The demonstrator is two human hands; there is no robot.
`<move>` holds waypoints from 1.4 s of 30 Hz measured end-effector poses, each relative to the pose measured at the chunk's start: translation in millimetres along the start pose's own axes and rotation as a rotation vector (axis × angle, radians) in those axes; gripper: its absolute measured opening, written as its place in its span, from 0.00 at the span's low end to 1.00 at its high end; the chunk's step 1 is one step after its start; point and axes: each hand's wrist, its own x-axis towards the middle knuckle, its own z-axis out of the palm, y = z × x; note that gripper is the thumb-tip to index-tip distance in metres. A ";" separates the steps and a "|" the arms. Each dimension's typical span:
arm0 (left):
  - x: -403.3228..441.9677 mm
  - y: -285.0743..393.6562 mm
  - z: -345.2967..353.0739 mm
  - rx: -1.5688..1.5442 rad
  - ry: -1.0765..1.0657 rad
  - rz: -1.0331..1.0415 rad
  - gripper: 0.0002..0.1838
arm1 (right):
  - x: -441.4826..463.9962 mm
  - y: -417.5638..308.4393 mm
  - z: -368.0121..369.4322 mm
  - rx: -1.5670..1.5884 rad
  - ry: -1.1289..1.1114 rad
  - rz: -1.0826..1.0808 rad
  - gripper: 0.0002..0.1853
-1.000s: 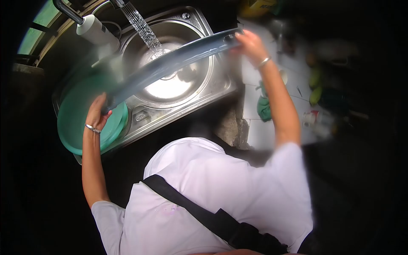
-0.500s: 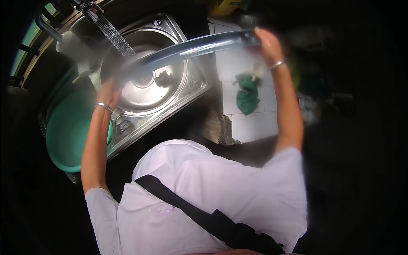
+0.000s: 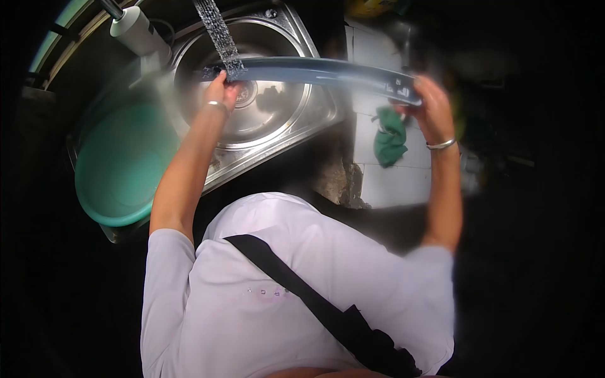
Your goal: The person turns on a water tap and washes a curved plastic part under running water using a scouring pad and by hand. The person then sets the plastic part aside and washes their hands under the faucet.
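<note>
Both my hands grip a long, translucent blue-grey tray-like piece [image 3: 321,72], seen almost edge-on and slightly curved. My left hand [image 3: 222,93] is closed on its left end, above the round bowl of the steel sink [image 3: 287,123]. Closed around the right end is my right hand [image 3: 432,108], over the white tiles. A stream of water [image 3: 217,31] falls onto the left end of the piece. What the piece exactly is cannot be made out from this angle.
A green plastic basin [image 3: 126,170] stands on the sink's left side, near a white cylindrical fixture [image 3: 140,31]. A crumpled green cloth [image 3: 391,138] lies on the white-tiled counter [image 3: 406,186], below my right hand. The counter's left corner is broken.
The piece and both hands have moved to the right in view, and its right end now sits lower. Water now strikes the left end. The view has shifted a little too.
</note>
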 end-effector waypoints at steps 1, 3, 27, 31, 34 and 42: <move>-2.9 -9.5 3.0 0.018 -0.036 -0.024 0.11 | -6.9 3.0 7.1 0.006 -0.002 -0.001 0.13; -27.8 -26.2 19.2 -0.005 -0.076 -0.092 0.11 | -18.9 15.0 17.6 0.038 -0.022 0.032 0.13; -96.5 75.4 -19.9 0.616 -0.173 -0.427 0.09 | -39.8 56.3 178.5 -0.038 -0.416 -0.187 0.18; -120.4 96.2 -23.7 0.737 -0.160 -0.505 0.11 | -16.6 101.3 150.6 -0.243 -0.041 -0.383 0.11; -129.1 108.5 -31.1 0.858 -0.160 -0.518 0.11 | -13.4 126.7 106.1 -0.348 0.165 -0.389 0.11; -161.9 114.3 -35.5 0.990 -0.203 -0.347 0.14 | -36.2 177.3 -13.5 -0.320 0.632 -0.280 0.06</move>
